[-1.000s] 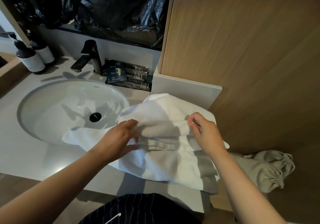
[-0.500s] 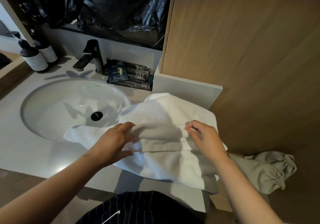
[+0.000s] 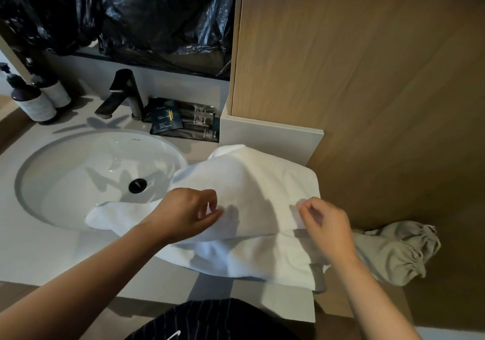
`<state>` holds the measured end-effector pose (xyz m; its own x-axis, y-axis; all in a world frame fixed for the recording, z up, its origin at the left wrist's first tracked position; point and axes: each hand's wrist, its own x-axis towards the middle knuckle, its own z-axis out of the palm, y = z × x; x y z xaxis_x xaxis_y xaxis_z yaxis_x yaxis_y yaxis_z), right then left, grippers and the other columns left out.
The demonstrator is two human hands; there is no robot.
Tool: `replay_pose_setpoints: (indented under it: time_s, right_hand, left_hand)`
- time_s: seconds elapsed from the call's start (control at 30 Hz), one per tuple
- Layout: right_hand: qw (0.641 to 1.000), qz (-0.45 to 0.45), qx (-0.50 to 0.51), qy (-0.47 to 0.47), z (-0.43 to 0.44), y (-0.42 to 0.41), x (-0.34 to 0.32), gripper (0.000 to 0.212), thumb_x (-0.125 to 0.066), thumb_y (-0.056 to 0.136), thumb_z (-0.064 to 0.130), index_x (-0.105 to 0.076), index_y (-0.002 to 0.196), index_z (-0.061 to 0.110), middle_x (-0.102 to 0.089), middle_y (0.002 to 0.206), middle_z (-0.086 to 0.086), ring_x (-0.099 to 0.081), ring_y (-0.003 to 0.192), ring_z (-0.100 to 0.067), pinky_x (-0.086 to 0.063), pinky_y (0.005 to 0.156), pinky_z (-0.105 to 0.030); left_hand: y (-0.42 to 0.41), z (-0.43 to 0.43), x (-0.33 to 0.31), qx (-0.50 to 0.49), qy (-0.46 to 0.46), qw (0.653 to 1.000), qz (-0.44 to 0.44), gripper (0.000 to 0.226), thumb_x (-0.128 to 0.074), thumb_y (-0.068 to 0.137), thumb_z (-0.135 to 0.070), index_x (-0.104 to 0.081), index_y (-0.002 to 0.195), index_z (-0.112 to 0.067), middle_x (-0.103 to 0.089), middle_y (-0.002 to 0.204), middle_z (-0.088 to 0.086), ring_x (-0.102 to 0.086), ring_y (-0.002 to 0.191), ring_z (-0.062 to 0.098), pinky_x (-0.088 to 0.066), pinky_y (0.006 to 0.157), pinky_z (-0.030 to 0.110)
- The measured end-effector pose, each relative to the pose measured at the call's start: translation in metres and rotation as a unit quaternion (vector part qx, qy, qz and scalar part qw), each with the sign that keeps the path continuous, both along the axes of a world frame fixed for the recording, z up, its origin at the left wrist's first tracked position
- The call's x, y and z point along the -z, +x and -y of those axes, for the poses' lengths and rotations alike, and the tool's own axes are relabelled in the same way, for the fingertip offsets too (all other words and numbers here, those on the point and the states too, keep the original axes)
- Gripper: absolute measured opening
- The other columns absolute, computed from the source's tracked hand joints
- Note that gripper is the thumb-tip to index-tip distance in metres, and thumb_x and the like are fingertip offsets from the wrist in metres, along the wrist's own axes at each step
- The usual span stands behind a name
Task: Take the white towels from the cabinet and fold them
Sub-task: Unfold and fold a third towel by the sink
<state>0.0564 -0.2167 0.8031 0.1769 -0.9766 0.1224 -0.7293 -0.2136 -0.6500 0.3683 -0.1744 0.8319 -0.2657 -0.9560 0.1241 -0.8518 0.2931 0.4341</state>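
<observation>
A white towel [image 3: 252, 182] lies on the grey counter [image 3: 39, 255] right of the sink, its left end hanging over the basin rim. Its upper layer is doubled over toward me, with the fold's free edge across the middle. My left hand [image 3: 189, 213] pinches that upper layer between thumb and fingertips near the towel's middle. My right hand [image 3: 325, 224] pinches the same layer at its right edge. A lower layer of towel [image 3: 262, 261] spreads out beneath both hands to the counter's front edge.
A white basin [image 3: 78, 177] with a black drain and black faucet [image 3: 123, 93] sits to the left. Two pump bottles [image 3: 36, 100] stand at far left and dark sachets [image 3: 183, 121] at the back. A wooden cabinet panel [image 3: 367, 77] rises on the right, with a beige cloth bag [image 3: 393, 253] below.
Both hands have drawn the towel's upper layer toward me, so the fold's edge now lies lower over the bottom layer. The grey shaded band between my hands is covered.
</observation>
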Motion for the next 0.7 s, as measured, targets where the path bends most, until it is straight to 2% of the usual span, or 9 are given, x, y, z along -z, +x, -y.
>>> replay_pose_setpoints:
  time_s: [0.07,0.13,0.2,0.33,0.4,0.47,0.53,0.63,0.7]
  right_hand:
    - [0.998,0.002,0.058,0.024,0.008,-0.006,0.005,0.009,-0.060,0.094,0.032,-0.062,0.086,0.030,-0.065,0.088,0.010,-0.060,0.080,-0.006,-0.050,0.066,-0.025]
    - [0.993,0.027,0.102,0.060,0.014,-0.012,0.009,0.004,-0.061,0.094,0.033,-0.060,0.090,0.030,-0.063,0.096,0.010,-0.057,0.084,0.000,-0.042,0.062,-0.010]
    - [0.981,0.075,0.137,0.116,0.017,-0.016,0.013,0.003,-0.060,0.095,0.034,-0.060,0.092,0.033,-0.065,0.101,0.008,-0.058,0.084,0.001,-0.042,0.057,-0.006]
    - [0.952,0.066,0.184,0.238,0.023,-0.023,0.027,0.033,-0.059,0.093,0.045,-0.054,0.110,0.018,-0.062,0.104,-0.002,-0.063,0.096,-0.021,-0.049,0.081,-0.031]
    - [0.935,0.072,0.189,0.292,0.027,-0.025,0.027,0.039,-0.063,0.089,0.050,-0.046,0.104,0.020,-0.057,0.102,-0.003,-0.059,0.100,-0.023,-0.042,0.076,-0.029]
    - [0.921,0.083,0.187,0.332,0.030,-0.028,0.024,0.040,-0.072,0.082,0.049,-0.049,0.095,0.019,-0.061,0.097,-0.002,-0.060,0.091,-0.021,-0.040,0.063,-0.026]
    - [0.907,0.124,0.193,0.354,0.030,-0.031,0.018,0.044,-0.081,0.075,0.041,-0.061,0.100,0.010,-0.068,0.091,-0.003,-0.064,0.078,-0.017,-0.041,0.054,-0.023]
    - [0.881,0.209,0.218,0.363,0.029,-0.035,0.013,0.043,-0.088,0.070,0.026,-0.071,0.100,0.001,-0.075,0.084,-0.008,-0.067,0.059,-0.011,-0.043,0.045,-0.015]
    - [0.875,0.192,0.238,0.377,0.032,-0.035,0.013,0.041,-0.088,0.069,0.026,-0.073,0.098,0.002,-0.073,0.077,-0.007,-0.063,0.051,-0.010,-0.039,0.039,-0.012]
  left_hand:
    - [-0.013,0.011,-0.001,0.016,-0.011,1.000,-0.020,0.018,-0.065,0.088,-0.034,-0.061,0.079,-0.019,-0.062,0.065,-0.012,-0.059,0.060,0.010,-0.046,0.057,0.025]
    - [-0.028,0.023,-0.004,0.037,-0.022,0.999,-0.030,0.012,-0.069,0.085,-0.029,-0.064,0.081,-0.019,-0.064,0.071,-0.010,-0.060,0.066,0.012,-0.043,0.060,0.020]
    - [-0.043,0.037,-0.006,0.062,-0.045,0.997,-0.022,0.011,-0.070,0.083,-0.026,-0.068,0.086,-0.016,-0.067,0.081,-0.004,-0.061,0.074,0.018,-0.047,0.067,0.026]
    - [-0.071,0.068,-0.004,0.091,-0.032,0.995,0.008,0.031,-0.068,0.085,-0.032,-0.068,0.110,-0.013,-0.063,0.115,0.005,-0.057,0.103,0.027,-0.046,0.092,0.036]
    - [-0.084,0.085,0.001,0.094,-0.003,0.995,0.033,0.045,-0.065,0.087,-0.040,-0.061,0.124,-0.015,-0.053,0.134,0.008,-0.047,0.121,0.028,-0.038,0.104,0.036]
    - [-0.098,0.106,0.005,0.092,0.028,0.992,0.079,0.057,-0.059,0.089,-0.049,-0.050,0.136,-0.017,-0.042,0.145,0.008,-0.037,0.132,0.028,-0.027,0.111,0.034]
    - [-0.113,0.129,0.008,0.086,0.055,0.987,0.122,0.064,-0.051,0.091,-0.055,-0.041,0.141,-0.017,-0.038,0.149,0.009,-0.034,0.136,0.028,-0.022,0.114,0.035]
    - [-0.133,0.159,0.013,0.071,0.106,0.976,0.175,0.064,-0.043,0.093,-0.058,-0.038,0.140,-0.015,-0.042,0.145,0.011,-0.039,0.132,0.031,-0.028,0.112,0.044]
    - [-0.144,0.172,0.017,0.071,0.123,0.968,0.208,0.064,-0.042,0.093,-0.060,-0.040,0.138,-0.015,-0.047,0.140,0.011,-0.046,0.126,0.032,-0.035,0.106,0.045]
